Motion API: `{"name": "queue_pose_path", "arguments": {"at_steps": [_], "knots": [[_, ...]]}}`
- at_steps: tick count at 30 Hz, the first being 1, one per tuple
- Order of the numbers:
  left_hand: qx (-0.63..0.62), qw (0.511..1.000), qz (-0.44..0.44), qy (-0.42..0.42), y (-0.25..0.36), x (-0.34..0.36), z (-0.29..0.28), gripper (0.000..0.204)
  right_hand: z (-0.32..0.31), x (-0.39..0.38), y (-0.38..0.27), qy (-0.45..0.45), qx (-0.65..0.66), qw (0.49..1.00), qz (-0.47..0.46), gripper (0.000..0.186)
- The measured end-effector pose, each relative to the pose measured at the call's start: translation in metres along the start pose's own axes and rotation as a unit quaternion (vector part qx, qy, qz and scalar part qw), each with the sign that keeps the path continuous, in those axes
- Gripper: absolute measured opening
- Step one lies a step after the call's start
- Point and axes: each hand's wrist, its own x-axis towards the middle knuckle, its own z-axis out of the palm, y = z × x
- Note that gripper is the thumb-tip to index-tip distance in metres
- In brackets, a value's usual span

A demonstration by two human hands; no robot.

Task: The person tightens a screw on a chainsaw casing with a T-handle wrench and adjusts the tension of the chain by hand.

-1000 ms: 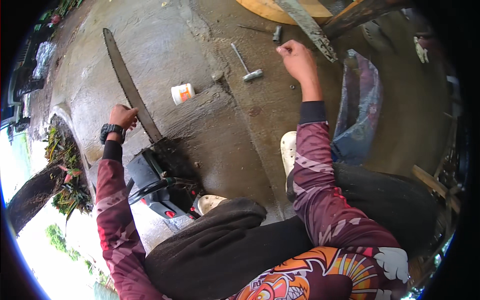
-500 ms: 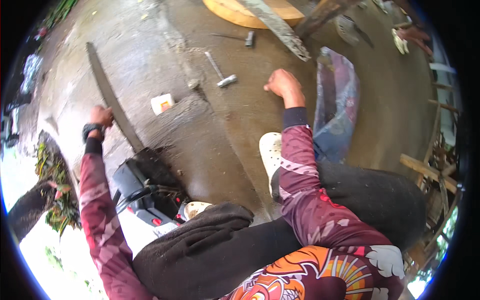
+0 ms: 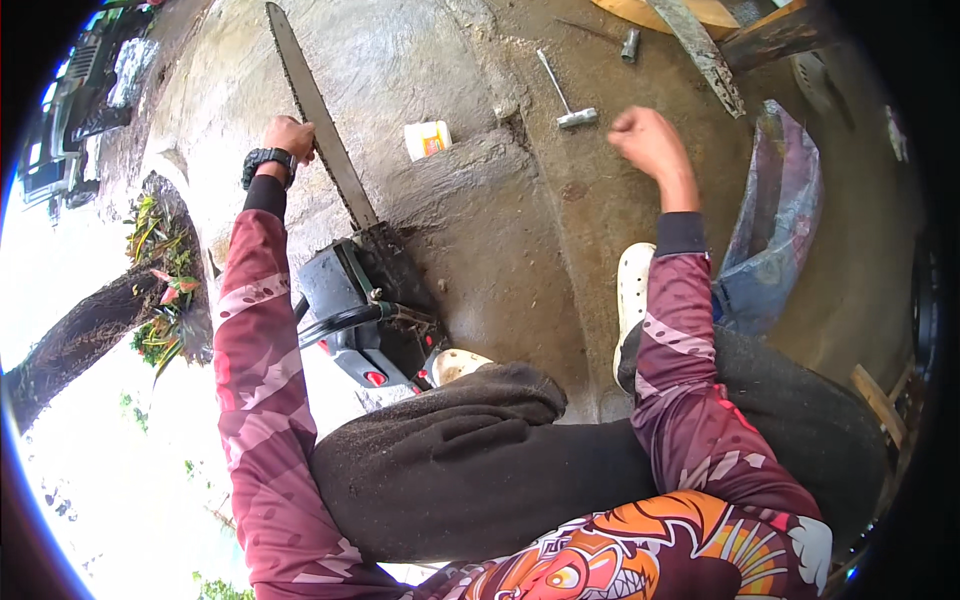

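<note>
A chainsaw with a dark body [image 3: 345, 290] rests on the wet concrete by my left foot. Its long bar [image 3: 322, 120] points away from me, the chain along its edge. My left hand [image 3: 287, 140], with a black watch at the wrist, is closed at the bar's left edge; the fingers appear to pinch the chain. My right hand [image 3: 652, 145] is raised above the floor to the right, fingers curled in. Whatever it holds, if anything, is hidden. Nearest to it lies a T-shaped metal wrench [image 3: 577, 118].
A white tub [image 3: 428, 140] lies beyond the saw. Farther back are a dark-headed tool [image 3: 630, 45], a round wooden slab [image 3: 730, 12] and a weathered plank [image 3: 700, 55]. A crumpled plastic sack [image 3: 770, 230] lies at the right. Plants [image 3: 165, 260] and a trunk [image 3: 85, 335] border the left.
The whole view has shifted, so the saw, tub and wrench appear farther right. My left hand stays at the bar's edge. My right hand's fingers look more curled, and its wrist is bent more.
</note>
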Motion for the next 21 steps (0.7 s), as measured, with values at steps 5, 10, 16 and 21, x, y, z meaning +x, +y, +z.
{"name": "queue_pose_path", "arguments": {"at_steps": [5,10,16,21], "knots": [[-0.014,1.000,-0.005,-0.009,-0.014,0.008,-0.006,0.031,0.096,-0.026,-0.098,-0.084,0.267,0.940,-0.197,0.026],[-0.034,0.999,-0.005,-0.004,-0.004,0.004,-0.001,0.029,0.230,-0.061,-0.128,-0.197,0.412,0.869,-0.189,0.026],[-0.021,0.999,-0.003,-0.024,-0.001,-0.015,0.010,0.030,0.270,-0.083,-0.145,-0.246,0.453,0.849,-0.116,0.027],[0.060,0.998,0.032,0.008,-0.007,-0.024,0.013,0.036,0.266,-0.082,-0.161,-0.247,0.448,0.851,-0.119,0.027]]}}
